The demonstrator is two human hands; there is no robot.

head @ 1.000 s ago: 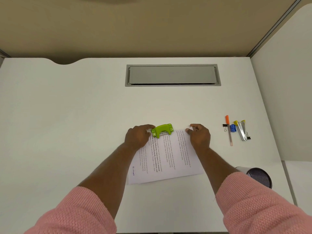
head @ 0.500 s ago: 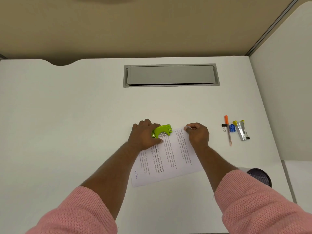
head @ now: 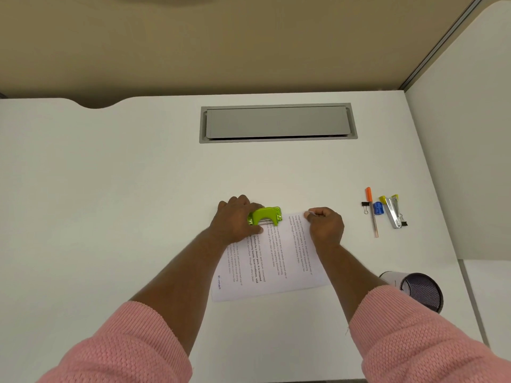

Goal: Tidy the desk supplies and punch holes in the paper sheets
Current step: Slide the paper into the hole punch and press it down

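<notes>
The left hand (head: 235, 221) grips the one green hole punch (head: 266, 215), hiding its left end. The right hand (head: 326, 226) pinches the paper (head: 279, 261) at its far corner; sheet count unclear. One mesh cup (head: 420, 291), half behind a sleeve, stands on the bench (head: 110, 189).

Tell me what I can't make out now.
Head view:
- Far edge of the paper sheets inside the green hole punch: hidden by its body and the left hand.
- Sheet count: edges too thin.
- The printed text: too small.
- Inside of the mesh cup: dark, partly behind the right sleeve.
</notes>
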